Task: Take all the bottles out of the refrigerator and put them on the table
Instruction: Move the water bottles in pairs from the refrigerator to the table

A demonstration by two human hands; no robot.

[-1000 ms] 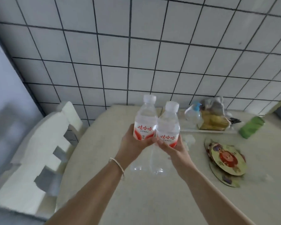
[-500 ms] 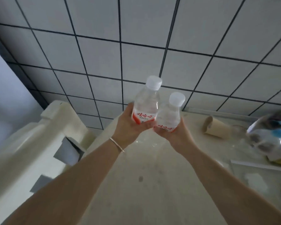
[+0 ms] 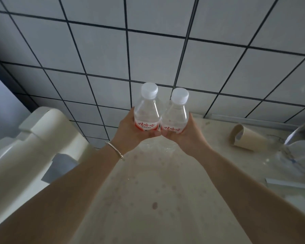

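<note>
Right, your left hand (image 3: 130, 132) is wrapped around the lower half of the left bottle (image 3: 147, 111), fingers curled over its red-and-white label, and your right hand (image 3: 185, 136) grips the right bottle (image 3: 176, 115) the same way, thumb and fingers closed round its label. Both bottles are clear, upright, white caps on top, and they're pressed side by side, touching along their shoulders. Your two thumbs meet just below the labels. Their bases sit low over the table (image 3: 148, 199); whether they actually touch it I can't tell, since your hands cover that part.

On your left wrist there's a thin silver bangle (image 3: 115, 150). Both forearms stretch forward across the table, a pale cream surface with faint specks and one darker reddish spot (image 3: 154, 205) nearer to you than the bottles.

Left of the bottles, off the table's edge, there's a cream moulded chair back (image 3: 48, 138). Right of the bottles, well apart from them, a paper cup (image 3: 243, 138) lies on its side on the table, mouth turned towards the bottles. Further right again, past the cup, there's a blurred heap of clear plastic (image 3: 299, 155) at the frame's edge, hard to make out. Behind the bottles rises a wall of white tiles (image 3: 148, 50) with dark grout.
</note>
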